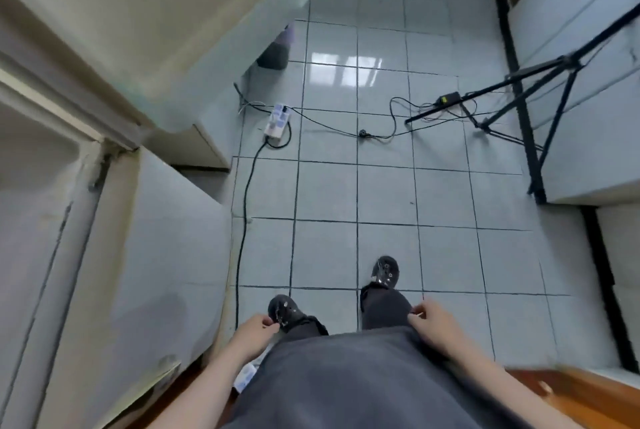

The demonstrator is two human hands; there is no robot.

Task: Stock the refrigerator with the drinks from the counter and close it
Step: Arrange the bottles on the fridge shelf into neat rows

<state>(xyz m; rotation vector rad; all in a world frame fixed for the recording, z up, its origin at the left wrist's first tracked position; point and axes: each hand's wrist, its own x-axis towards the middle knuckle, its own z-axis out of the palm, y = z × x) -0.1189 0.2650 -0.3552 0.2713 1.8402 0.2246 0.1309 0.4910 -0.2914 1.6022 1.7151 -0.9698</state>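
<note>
I look straight down at a tiled floor. The white refrigerator [62,220] fills the left side of the view, its doors blurred; I cannot tell whether they are open or closed. No drinks show and no counter top shows. My left hand [254,333] hangs at my left hip with fingers loosely curled and nothing in it. My right hand [433,324] hangs at my right hip, fingers curled, also holding nothing. Both hands are well clear of the refrigerator.
A white power strip [277,120] with a black cable [242,238] lies on the floor beside the refrigerator. A black tripod [519,96] with thin wires stands at right, before white cabinets [581,82]. A wooden edge [571,390] shows at lower right. My shoes [385,271] are on the tiles.
</note>
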